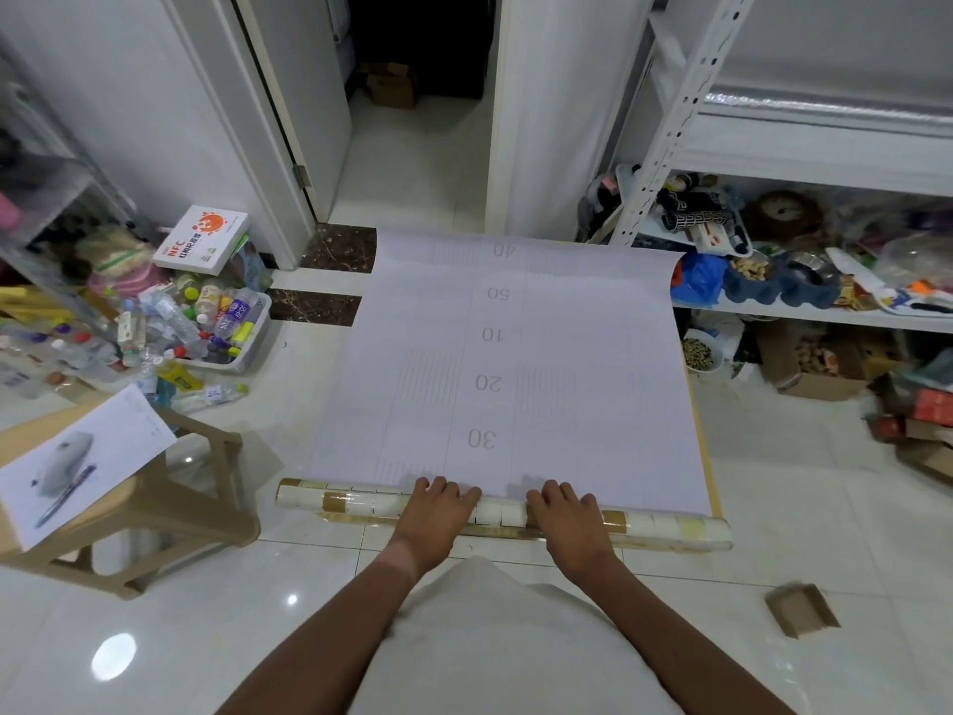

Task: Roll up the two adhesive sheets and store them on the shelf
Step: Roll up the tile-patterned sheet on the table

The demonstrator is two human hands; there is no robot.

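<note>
A partly rolled adhesive sheet with white gridded backing [515, 363] is pressed at its roll by the left hand [438, 513] and right hand [570, 518], fingers laid nearly flat, nothing gripped.

A: Lighting? Bright, even indoor light from overhead; round glare spots sit on the glossy floor [113, 657], and a soft shadow falls under the stool [154, 508].

B: Picture quality? Wide-angle bending curves the shelf [825, 162] and door frame [268, 147]; edges blur, the far doorway [417, 43] lies dark, and the centre stays sharp.
</note>
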